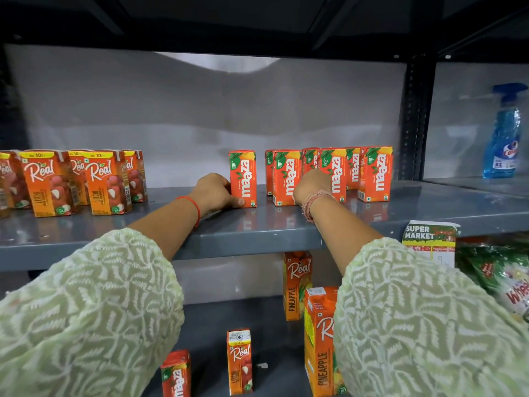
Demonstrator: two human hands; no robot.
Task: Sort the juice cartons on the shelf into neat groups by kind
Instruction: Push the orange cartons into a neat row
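Note:
On the grey shelf (257, 233), several Real litchi cartons (106, 181) stand grouped at the left. Several Maaza cartons (375, 173) stand in a cluster at the right. A single Maaza carton (243, 179) stands upright between the groups, and my left hand (213, 193) grips its left side and base. My right hand (310, 187) reaches between two front Maaza cartons of the cluster, one (286, 177) to its left and one (335, 173) to its right. Its fingers are hidden, so its grip is unclear.
The shelf below holds two tall Real pineapple cartons (296, 285), a small Real litchi carton (240, 362) and a Maaza carton (176, 373). A blue spray bottle (502, 133) stands in the right bay beyond a black upright (415, 116). A supermarket price tag (429, 242) hangs on the shelf edge.

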